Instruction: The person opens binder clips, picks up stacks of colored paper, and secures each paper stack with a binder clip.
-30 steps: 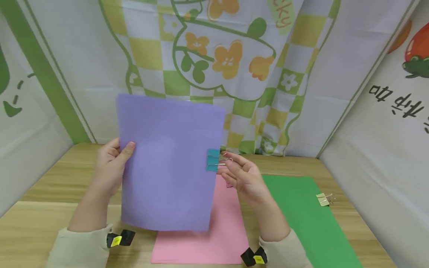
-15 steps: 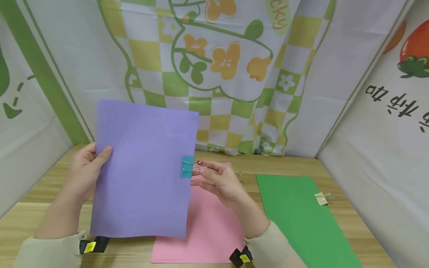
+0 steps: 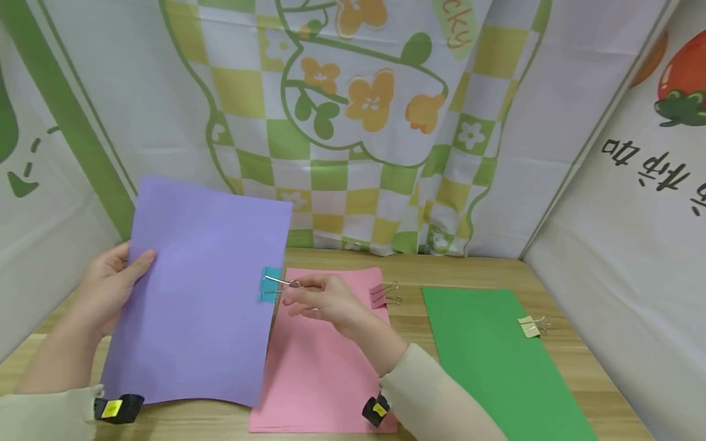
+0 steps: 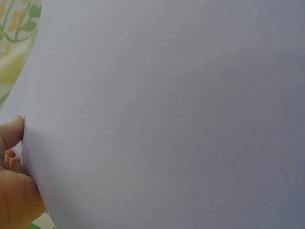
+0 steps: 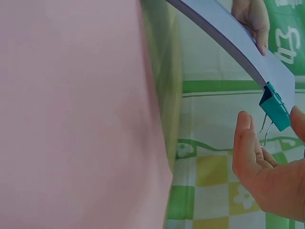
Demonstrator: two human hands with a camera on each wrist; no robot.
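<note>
A stack of purple paper (image 3: 204, 294) is held up and tilted on the left, bent slightly. My left hand (image 3: 113, 285) pinches its left edge, thumb on the front face; in the left wrist view the purple sheet (image 4: 162, 114) fills most of the picture. On the stack's right edge sits a teal binder clip (image 3: 270, 285), its wire handles pointing right. My right hand (image 3: 331, 303) is beside those handles. In the right wrist view, the thumb and fingers of the right hand (image 5: 271, 176) are spread apart around the teal clip (image 5: 276, 112), not squeezing it.
Pink paper (image 3: 331, 367) lies mid-table with a pink binder clip (image 3: 378, 296) on its right edge. Green paper (image 3: 491, 343) lies to the right, a pale yellow binder clip (image 3: 529, 327) on its edge. A patterned curtain (image 3: 353, 177) hangs behind the wooden table (image 3: 463, 269).
Both hands and the purple stack have moved left and somewhat down, away from above the pink paper. The pink clip has come into full view. My right fingers have loosened from the teal clip's handles.
</note>
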